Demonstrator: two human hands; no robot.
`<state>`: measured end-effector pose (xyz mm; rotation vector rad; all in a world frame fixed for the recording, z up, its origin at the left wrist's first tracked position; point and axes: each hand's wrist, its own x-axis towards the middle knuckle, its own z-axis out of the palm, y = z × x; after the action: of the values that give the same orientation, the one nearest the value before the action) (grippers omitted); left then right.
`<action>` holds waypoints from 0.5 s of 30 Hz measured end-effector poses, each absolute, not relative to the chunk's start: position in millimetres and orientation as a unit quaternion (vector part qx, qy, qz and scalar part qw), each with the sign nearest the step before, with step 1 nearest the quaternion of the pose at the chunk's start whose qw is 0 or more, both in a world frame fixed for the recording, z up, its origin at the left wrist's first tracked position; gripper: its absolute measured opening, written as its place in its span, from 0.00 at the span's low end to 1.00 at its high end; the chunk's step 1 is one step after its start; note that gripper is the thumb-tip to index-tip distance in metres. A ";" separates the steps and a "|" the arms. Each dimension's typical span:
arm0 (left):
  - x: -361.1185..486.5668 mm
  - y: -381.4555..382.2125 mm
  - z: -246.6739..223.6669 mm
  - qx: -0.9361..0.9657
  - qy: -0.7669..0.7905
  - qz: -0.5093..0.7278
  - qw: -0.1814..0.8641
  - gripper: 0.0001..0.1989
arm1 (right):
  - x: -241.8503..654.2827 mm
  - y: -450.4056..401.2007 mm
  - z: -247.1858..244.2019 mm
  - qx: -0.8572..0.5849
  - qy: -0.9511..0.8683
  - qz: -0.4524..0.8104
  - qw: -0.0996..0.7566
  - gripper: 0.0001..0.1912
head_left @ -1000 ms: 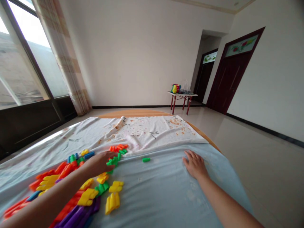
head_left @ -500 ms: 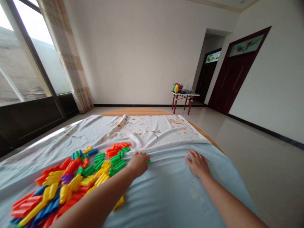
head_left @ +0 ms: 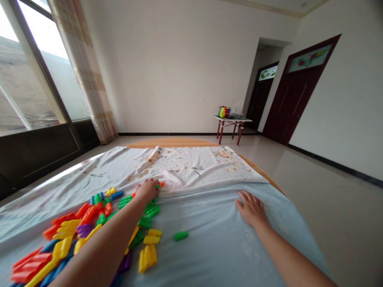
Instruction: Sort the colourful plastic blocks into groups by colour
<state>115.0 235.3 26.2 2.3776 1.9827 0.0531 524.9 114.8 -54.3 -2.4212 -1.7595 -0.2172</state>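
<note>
White walls, two dark red doors (head_left: 295,89) and one tall window (head_left: 36,67) with a checked curtain (head_left: 82,67) surround a round wooden bench (head_left: 170,142), which is covered by a pale blue sheet (head_left: 215,255) and a stained white cloth (head_left: 194,165). Far across the room, a small red-legged table (head_left: 230,127) carries one bright bag (head_left: 224,112). Plastic building blocks (head_left: 89,215) in red, orange, yellow, green, blue and purple lie in one sprawling heap on the sheet, a few dozen at least, too many to count exactly. The person's left hand (head_left: 146,190) rests at the heap's far end, its fingers (head_left: 140,185) curved down over the blocks; whether they hold one, I cannot tell. The right hand (head_left: 251,209) lies flat on the sheet, well apart from the heap, its fingers (head_left: 241,199) spread wide around nothing. One green block (head_left: 181,236) sits alone just right of the heap, near two yellow blocks (head_left: 152,236).
</note>
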 end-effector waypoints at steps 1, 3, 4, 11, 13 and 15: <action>109.5 235.0 26.2 0.764 0.645 0.013 0.024 0.20 | 524.9 114.7 -54.5 -0.805 -0.585 -0.073 0.070 0.26; 101.4 234.2 27.3 0.757 0.653 0.007 0.027 0.21 | 524.8 114.5 -54.8 -0.805 -0.585 -0.076 0.070 0.26; 99.7 234.2 27.8 0.755 0.655 0.005 0.028 0.22 | 524.7 114.5 -54.8 -0.804 -0.585 -0.077 0.070 0.26; 115.4 237.2 26.1 0.757 0.653 0.013 0.006 0.19 | 524.6 114.8 -54.2 -0.802 -0.587 -0.082 0.076 0.26; 112.2 232.6 28.3 0.774 0.633 0.027 -0.002 0.19 | 525.8 115.1 -54.9 -0.802 -0.587 -0.082 0.075 0.26; 100.7 222.2 33.5 0.795 0.606 0.037 0.002 0.20 | 527.4 115.6 -56.0 -0.802 -0.588 -0.081 0.073 0.26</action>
<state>100.7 222.2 33.5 2.4934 1.9008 0.1176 527.4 115.6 -56.0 -2.4075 -1.7644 -0.2428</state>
